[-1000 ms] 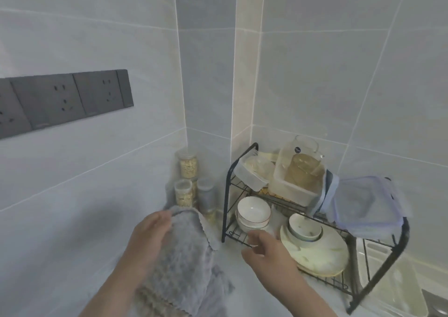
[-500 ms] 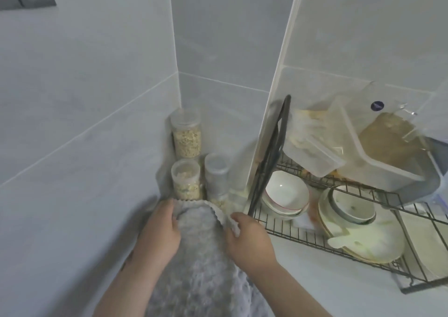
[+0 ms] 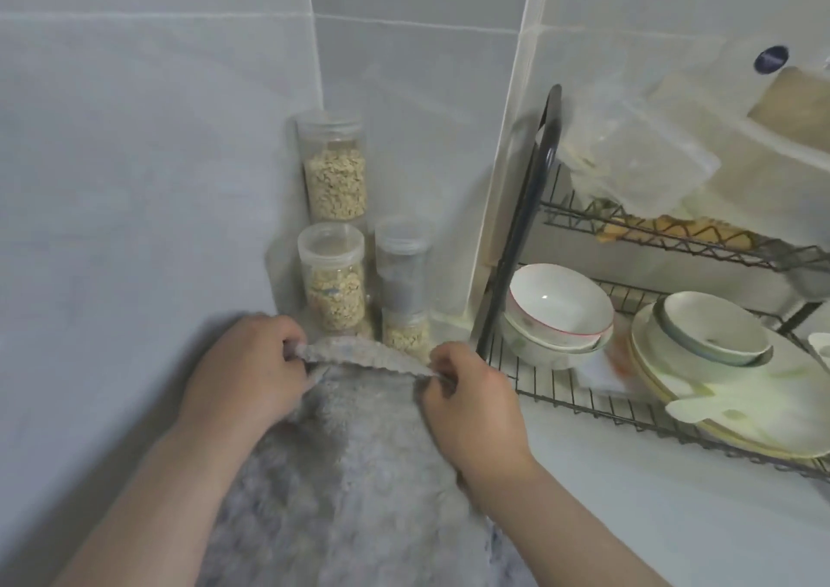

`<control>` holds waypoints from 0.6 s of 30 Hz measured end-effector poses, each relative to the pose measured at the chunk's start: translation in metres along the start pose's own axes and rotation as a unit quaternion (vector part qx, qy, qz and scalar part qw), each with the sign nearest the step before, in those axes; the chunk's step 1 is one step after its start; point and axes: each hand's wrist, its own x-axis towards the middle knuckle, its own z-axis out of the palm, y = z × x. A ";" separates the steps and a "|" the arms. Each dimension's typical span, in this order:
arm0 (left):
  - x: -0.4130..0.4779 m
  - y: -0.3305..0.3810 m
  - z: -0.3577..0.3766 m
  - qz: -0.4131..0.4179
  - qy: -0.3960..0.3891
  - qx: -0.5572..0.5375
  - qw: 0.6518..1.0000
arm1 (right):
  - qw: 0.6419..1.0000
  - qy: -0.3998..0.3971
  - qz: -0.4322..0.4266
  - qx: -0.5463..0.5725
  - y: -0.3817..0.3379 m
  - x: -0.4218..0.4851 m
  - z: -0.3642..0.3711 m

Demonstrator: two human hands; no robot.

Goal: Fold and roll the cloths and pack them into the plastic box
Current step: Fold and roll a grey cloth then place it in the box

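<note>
Both my forearms come in from the bottom of the view, angled toward each other, knuckles up, over the grey fluffy cloth (image 3: 350,474) that's lying on the white counter (image 3: 629,505) right in front of me. Its far edge is up near the wall corner, just short of the clear jars of oats (image 3: 334,173).

My left hand (image 3: 245,371) is on the far left corner of the cloth and my right hand (image 3: 471,407) is on the far right corner, just beside the black wire dish rack (image 3: 516,245).

A second ago my right hand wasn't on the cloth at all, it was over by the rack. Half a second ago it had come across, with both hands close together and the cloth bunched up between them. Now the hands have spread apart and that far edge runs in a line between them. My head has also tipped further down since then.

Grip-wise, both hands are curled up, fingers and thumb pinching the scalloped edge, one corner each. The edge is lifted a little off the rest of the cloth.

On the rack there are stacked bowls (image 3: 559,312) and a pale plate (image 3: 741,411) on the lower shelf, and see-through plastic containers (image 3: 637,155) up top.
</note>
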 end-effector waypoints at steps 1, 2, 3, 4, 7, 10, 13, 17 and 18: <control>-0.006 -0.001 0.000 0.007 0.018 -0.001 1.000 | 1.000 0.012 -0.007 -0.001 0.005 -0.003 -0.002; -0.011 -0.003 0.000 0.013 0.035 0.001 0.999 | 1.000 0.023 -0.019 -0.005 0.010 -0.005 -0.002; -0.016 -0.005 0.001 0.016 0.054 0.005 0.998 | 0.999 0.035 -0.036 -0.012 0.014 -0.008 -0.003; -0.021 -0.006 -0.001 0.016 0.074 0.009 0.997 | 0.997 0.045 -0.056 -0.022 0.018 -0.010 -0.004; -0.034 -0.011 -0.005 0.027 0.141 0.016 0.990 | 0.990 0.074 -0.107 -0.059 0.030 -0.015 -0.007; -0.048 -0.006 -0.013 0.049 0.184 -0.016 0.982 | 0.980 0.134 -0.138 -0.042 0.037 -0.025 -0.018; -0.067 0.006 -0.027 0.083 0.220 -0.038 0.971 | 0.964 0.203 -0.170 -0.028 0.031 -0.046 -0.039; -0.106 0.034 -0.060 0.138 0.226 -0.078 0.961 | 0.944 0.270 -0.189 -0.021 0.013 -0.089 -0.092; -0.116 0.043 -0.069 0.157 0.219 -0.086 0.959 | 0.936 0.294 -0.191 -0.013 0.010 -0.102 -0.109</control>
